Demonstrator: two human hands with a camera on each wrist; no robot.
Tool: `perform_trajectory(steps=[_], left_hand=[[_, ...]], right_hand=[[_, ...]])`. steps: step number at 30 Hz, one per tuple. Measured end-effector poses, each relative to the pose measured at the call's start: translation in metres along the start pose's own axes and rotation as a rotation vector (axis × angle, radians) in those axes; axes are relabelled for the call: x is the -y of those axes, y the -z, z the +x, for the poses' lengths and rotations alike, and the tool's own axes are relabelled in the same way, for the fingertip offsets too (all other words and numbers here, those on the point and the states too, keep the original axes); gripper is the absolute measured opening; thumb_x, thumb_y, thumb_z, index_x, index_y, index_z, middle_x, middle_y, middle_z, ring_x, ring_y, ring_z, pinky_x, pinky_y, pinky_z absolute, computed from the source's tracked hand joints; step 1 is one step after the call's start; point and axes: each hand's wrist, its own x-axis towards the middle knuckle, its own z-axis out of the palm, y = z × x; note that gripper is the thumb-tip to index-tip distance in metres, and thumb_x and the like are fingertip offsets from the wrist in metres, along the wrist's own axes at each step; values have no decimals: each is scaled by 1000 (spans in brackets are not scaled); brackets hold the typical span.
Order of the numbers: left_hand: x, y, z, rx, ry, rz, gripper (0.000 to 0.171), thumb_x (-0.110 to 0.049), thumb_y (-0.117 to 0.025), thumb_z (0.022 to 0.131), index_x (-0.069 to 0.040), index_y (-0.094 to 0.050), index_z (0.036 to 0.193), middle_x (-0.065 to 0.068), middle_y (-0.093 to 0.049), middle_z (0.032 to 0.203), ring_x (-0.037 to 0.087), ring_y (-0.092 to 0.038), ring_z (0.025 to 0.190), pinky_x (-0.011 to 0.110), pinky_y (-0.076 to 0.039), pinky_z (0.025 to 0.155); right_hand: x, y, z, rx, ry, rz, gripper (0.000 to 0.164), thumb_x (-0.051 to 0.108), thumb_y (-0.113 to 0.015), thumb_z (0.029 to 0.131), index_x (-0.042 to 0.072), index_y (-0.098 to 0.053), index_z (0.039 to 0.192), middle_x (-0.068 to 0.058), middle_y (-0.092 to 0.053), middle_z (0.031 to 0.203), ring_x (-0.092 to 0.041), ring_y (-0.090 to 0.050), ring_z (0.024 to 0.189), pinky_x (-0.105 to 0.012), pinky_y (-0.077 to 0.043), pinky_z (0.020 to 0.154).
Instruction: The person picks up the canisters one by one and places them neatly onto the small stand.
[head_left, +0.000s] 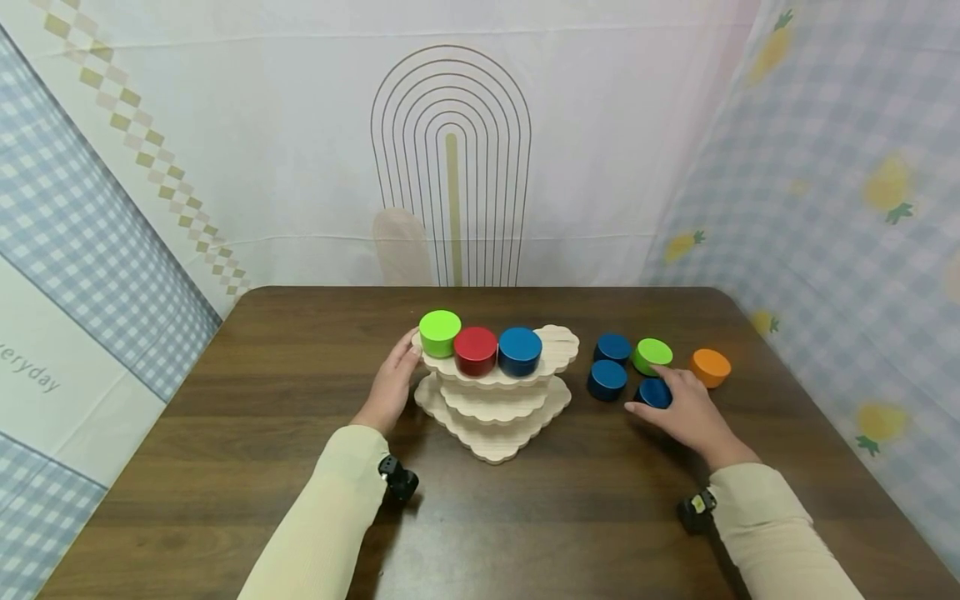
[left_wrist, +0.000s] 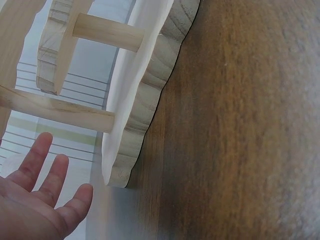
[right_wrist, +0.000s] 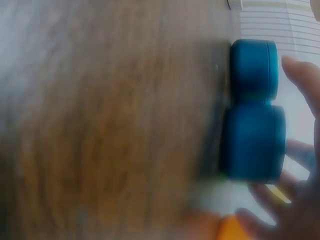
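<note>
A pale wooden tiered stand (head_left: 495,443) with scalloped shelves stands mid-table. On its top shelf sit a green cylinder block (head_left: 440,335), a red one (head_left: 476,352) and a blue one (head_left: 520,352). At the top shelf's left end is my left hand (head_left: 388,385), beside the green block; the left wrist view has its fingers (left_wrist: 52,180) extended and spread, with posts and shelves beyond. My right hand (head_left: 693,417) reaches over a nearby blue cylinder block (head_left: 652,394), thumb at its left and fingers at its far right. Blur in the right wrist view hides any contact.
Two more blue blocks (head_left: 607,379) stand left of the right hand. Behind it are a loose green block (head_left: 652,355) and an orange block (head_left: 710,367). The dark wooden table (head_left: 525,533) meets a white printed curtain (head_left: 315,167) at the back.
</note>
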Motion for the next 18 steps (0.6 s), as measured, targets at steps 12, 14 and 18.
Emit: perform_trajectory(steps=[12,14,18], left_hand=[[-2,0,0,-2,27,-33,48,-27,-35,105,-13,-32,151,13,-34,153,36,-40,128,56,-26,110],[-4,0,0,-1,28,-36,48,-27,-35,106,-12,-31,151,13,-34,153,36,-39,128,56,-25,110],[-4,0,0,-1,31,-29,48,-27,-35,106,-13,-32,151,13,-34,152,36,-39,127,57,-26,110]], right_hand=[[-12,1,-1,71,-38,-9,96,58,-65,84,-9,-31,144,-39,-31,137,-50,-39,116,-66,-38,93],[-12,1,-2,71,-38,-6,93,56,-65,85,-9,-32,143,-38,-33,135,-49,-41,114,-65,-39,92],[-13,1,-4,65,-33,7,86,50,-66,87,-11,-34,140,-38,-36,132,-48,-43,112,-64,-40,91]])
